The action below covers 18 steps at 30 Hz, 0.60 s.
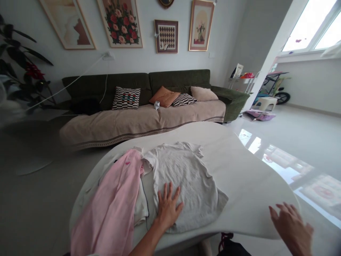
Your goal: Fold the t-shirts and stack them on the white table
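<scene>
A light grey T-shirt (186, 181) lies spread on the white table (247, 185), its short sleeves toward the far side and its surface creased. My left hand (169, 206) rests on its lower left part with fingers spread. To the left lies a pink garment (114, 209), hanging over the near edge, on top of some white clothing (140, 208). My right hand (291, 225) is off to the right, near the table's right edge, fingers apart and slightly blurred. Nothing shows in its grasp, and it is away from the T-shirt.
Behind the table stands a green sofa (181, 76) with a beige cover (112, 126) and several cushions. A leafy plant (20, 53) is at the far left. At the right back are a white stool (266, 103) and a small cart (242, 81).
</scene>
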### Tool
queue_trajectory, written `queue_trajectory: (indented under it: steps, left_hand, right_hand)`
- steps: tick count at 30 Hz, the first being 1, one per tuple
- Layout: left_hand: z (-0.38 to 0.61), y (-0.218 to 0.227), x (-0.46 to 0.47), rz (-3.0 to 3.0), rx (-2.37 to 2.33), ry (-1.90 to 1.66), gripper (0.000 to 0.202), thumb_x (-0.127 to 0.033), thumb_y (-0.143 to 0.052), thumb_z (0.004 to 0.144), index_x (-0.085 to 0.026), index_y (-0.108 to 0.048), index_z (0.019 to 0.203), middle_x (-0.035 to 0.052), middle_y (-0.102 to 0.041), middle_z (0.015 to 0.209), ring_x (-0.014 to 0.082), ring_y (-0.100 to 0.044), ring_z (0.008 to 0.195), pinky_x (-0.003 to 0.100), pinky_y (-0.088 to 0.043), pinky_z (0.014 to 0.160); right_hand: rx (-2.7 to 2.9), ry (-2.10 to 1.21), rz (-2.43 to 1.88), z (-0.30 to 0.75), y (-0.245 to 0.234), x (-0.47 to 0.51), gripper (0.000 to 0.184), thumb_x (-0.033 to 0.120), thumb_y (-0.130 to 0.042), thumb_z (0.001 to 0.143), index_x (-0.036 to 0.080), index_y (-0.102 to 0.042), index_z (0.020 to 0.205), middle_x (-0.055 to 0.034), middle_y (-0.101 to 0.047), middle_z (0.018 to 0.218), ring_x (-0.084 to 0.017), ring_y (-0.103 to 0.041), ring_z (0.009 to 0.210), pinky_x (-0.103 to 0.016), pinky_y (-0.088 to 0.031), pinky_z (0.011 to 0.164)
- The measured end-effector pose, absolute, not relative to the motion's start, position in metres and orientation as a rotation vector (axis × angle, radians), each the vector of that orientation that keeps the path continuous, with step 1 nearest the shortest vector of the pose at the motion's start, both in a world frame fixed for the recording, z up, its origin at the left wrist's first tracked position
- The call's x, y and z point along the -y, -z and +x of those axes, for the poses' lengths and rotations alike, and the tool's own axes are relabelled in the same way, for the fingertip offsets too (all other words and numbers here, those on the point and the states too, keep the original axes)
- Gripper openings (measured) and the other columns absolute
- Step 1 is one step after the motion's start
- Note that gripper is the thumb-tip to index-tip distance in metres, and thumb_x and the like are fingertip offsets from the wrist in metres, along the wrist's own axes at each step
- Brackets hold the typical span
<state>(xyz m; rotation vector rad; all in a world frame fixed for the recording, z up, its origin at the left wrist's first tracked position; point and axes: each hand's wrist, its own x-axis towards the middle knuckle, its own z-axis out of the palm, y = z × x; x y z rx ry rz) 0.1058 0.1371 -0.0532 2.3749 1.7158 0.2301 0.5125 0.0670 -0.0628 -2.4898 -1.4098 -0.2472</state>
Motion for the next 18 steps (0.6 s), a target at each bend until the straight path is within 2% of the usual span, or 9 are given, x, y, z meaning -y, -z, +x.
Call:
queue_trajectory:
  steps: [2, 3, 5, 8, 11, 15, 18]
  left_hand:
    - [0.108, 0.052, -0.134, 2.364, -1.701, -0.201, 0.062, -0.053, -0.036, 0.081, -0.034, -0.013, 0.135, 0.0020, -0.004, 0.145, 0.0325, -0.002, 0.131, 0.057, -0.010, 0.101]
    - [0.109, 0.051, -0.133, 2.356, -1.696, -0.189, 0.063, -0.055, -0.034, 0.080, -0.034, -0.012, 0.135, 0.0020, -0.003, 0.145, 0.0323, -0.001, 0.131, 0.057, -0.008, 0.101]
    - [0.109, 0.049, -0.129, 2.329, -1.695, -0.176, 0.066, -0.059, -0.032, 0.079, -0.033, -0.010, 0.135, 0.0025, -0.001, 0.145, 0.0321, 0.001, 0.131, 0.058, -0.007, 0.101]
    - [0.105, 0.045, -0.123, 2.306, -1.640, -0.178, 0.071, -0.064, -0.033, 0.076, -0.033, -0.011, 0.135, 0.0027, 0.001, 0.145, 0.0315, 0.003, 0.131, 0.056, -0.007, 0.102]
    - [0.097, 0.043, -0.112, 2.301, -1.550, -0.186, 0.074, -0.066, -0.036, 0.073, -0.033, -0.011, 0.135, 0.0012, 0.004, 0.145, 0.0304, 0.002, 0.131, 0.052, -0.009, 0.104]
    - [0.090, 0.046, -0.091, 2.256, -1.474, -0.192, 0.079, -0.066, -0.040, 0.071, -0.032, -0.011, 0.136, 0.0026, 0.006, 0.144, 0.0319, 0.003, 0.131, 0.055, -0.007, 0.103]
    - [0.090, 0.042, -0.085, 2.191, -1.394, -0.160, 0.078, -0.067, -0.044, 0.068, -0.034, -0.018, 0.135, 0.0025, 0.001, 0.145, 0.0324, -0.002, 0.131, 0.054, -0.012, 0.103]
  right_hand:
    - [1.562, 0.268, -2.295, 0.451, 0.050, -0.093, 0.046, 0.044, -0.023, 0.083, 0.018, -0.060, 0.092, -0.0128, -0.060, 0.103, -0.026, -0.059, 0.085, -0.046, -0.036, 0.088]
    - [1.659, 0.228, -2.137, 0.417, 0.044, -0.107, 0.043, 0.045, -0.026, 0.084, 0.018, -0.060, 0.091, -0.0103, -0.063, 0.097, -0.023, -0.059, 0.083, -0.042, -0.037, 0.090]
    - [1.948, 0.029, -1.840, 0.353, 0.035, -0.131, 0.043, 0.042, -0.026, 0.087, 0.019, -0.062, 0.090, -0.0091, -0.061, 0.106, -0.019, -0.056, 0.095, -0.034, -0.038, 0.089]
    - [2.140, -0.089, -1.817, 0.294, 0.037, -0.153, 0.046, 0.044, -0.029, 0.087, 0.020, -0.049, 0.120, -0.0083, -0.039, 0.133, -0.024, -0.033, 0.123, -0.043, -0.030, 0.097]
    - [2.138, -0.119, -2.009, 0.290, 0.058, -0.156, 0.051, 0.047, -0.030, 0.086, 0.027, -0.029, 0.133, -0.0044, -0.022, 0.142, -0.027, -0.012, 0.131, -0.052, -0.022, 0.099]
    - [2.165, -0.125, -2.034, 0.317, 0.085, -0.141, 0.055, 0.053, -0.028, 0.084, 0.033, -0.019, 0.135, 0.0001, -0.013, 0.145, -0.025, -0.007, 0.132, -0.049, -0.020, 0.101]
    - [2.234, -0.176, -1.994, 0.335, 0.088, -0.134, 0.056, 0.054, -0.027, 0.084, 0.033, -0.020, 0.135, 0.0015, -0.016, 0.144, -0.025, -0.009, 0.131, -0.049, -0.023, 0.100]
